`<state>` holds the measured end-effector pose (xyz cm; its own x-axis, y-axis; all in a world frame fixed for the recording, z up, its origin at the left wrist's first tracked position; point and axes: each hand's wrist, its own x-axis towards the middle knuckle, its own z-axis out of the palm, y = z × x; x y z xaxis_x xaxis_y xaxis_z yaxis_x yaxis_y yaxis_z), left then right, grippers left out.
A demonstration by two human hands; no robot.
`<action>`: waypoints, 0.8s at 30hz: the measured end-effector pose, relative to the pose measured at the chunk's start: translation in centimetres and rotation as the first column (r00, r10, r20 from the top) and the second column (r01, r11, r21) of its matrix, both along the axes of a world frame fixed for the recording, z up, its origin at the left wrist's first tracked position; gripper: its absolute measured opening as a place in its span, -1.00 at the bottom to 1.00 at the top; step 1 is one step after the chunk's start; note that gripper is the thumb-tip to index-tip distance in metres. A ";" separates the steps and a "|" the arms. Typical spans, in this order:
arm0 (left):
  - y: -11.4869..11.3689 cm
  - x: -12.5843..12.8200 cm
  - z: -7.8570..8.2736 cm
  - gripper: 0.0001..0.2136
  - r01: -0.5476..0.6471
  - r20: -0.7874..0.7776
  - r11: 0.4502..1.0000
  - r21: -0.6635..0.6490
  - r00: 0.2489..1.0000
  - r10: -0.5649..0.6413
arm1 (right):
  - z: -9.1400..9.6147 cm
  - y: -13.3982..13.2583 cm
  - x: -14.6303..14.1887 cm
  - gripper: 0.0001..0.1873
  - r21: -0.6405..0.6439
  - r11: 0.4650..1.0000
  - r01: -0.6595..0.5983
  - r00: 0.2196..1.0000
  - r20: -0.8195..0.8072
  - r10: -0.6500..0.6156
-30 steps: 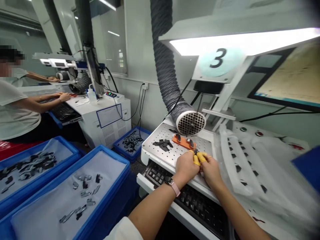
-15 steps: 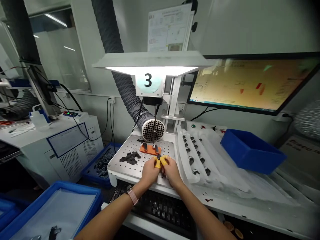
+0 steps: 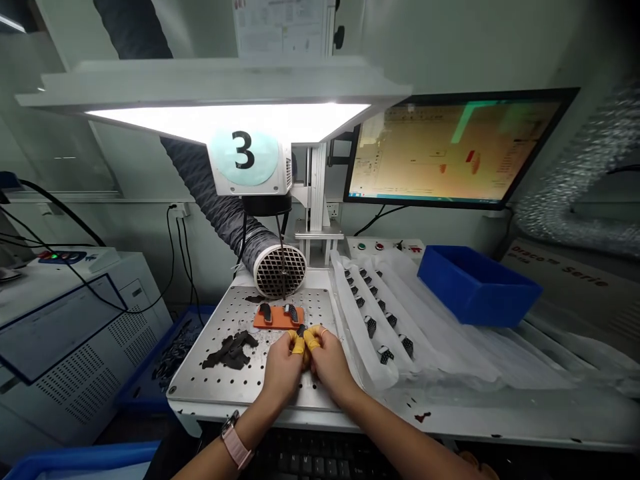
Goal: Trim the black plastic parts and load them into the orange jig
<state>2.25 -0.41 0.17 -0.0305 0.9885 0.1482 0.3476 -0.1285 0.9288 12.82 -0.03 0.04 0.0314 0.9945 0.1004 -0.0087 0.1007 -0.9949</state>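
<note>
Between my fingertips is a small dark part [image 3: 301, 330], mostly covered by the yellow finger cots on both hands. My left hand [image 3: 284, 367] pinches it from the left and my right hand [image 3: 327, 360] from the right, the two hands touching. Just beyond them an orange fixture block [image 3: 278, 319] carries two dark parts, one at its left [image 3: 265, 312] and one at its right [image 3: 291, 312]. A pile of flat black pieces [image 3: 231, 350] lies left of my hands on the perforated metal plate [image 3: 195, 381].
A round exhaust duct mouth [image 3: 280, 271] stands behind the fixture under a lit lamp [image 3: 225, 117]. To the right, rows of patterned dark parts [image 3: 385, 355] lie on white foam strips [image 3: 380, 383], with a blue bin [image 3: 475, 287] beyond. A keyboard [image 3: 320, 460] sits below the plate's front edge.
The camera view has come closer and turned, so the scene appears larger and shifted left. Both my hands still pinch the small dark part in front of the orange block.
</note>
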 end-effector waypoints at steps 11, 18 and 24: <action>-0.8 -0.5 1.4 -0.86 0.178 0.652 0.979 -0.100 0.755 -0.071 | 0.7 -0.3 -0.1 -0.81 0.000 0.995 -0.103 0.981 -0.168 0.101; -0.6 -0.8 0.4 -0.91 0.238 0.624 0.969 -0.065 0.767 -0.147 | 0.8 -0.5 0.0 -0.79 -0.007 0.995 -0.104 0.985 -0.139 0.102; -0.6 -0.8 0.9 -0.84 0.253 0.626 0.964 -0.085 0.766 -0.146 | 0.9 -0.5 -0.1 -0.80 -0.018 0.993 -0.116 0.981 -0.157 0.112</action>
<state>1.48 -1.04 1.08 0.1392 0.9902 0.0112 -0.3155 0.0336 0.9483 12.71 -0.53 0.99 -0.0688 0.9947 0.0764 -0.1732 0.0635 -0.9828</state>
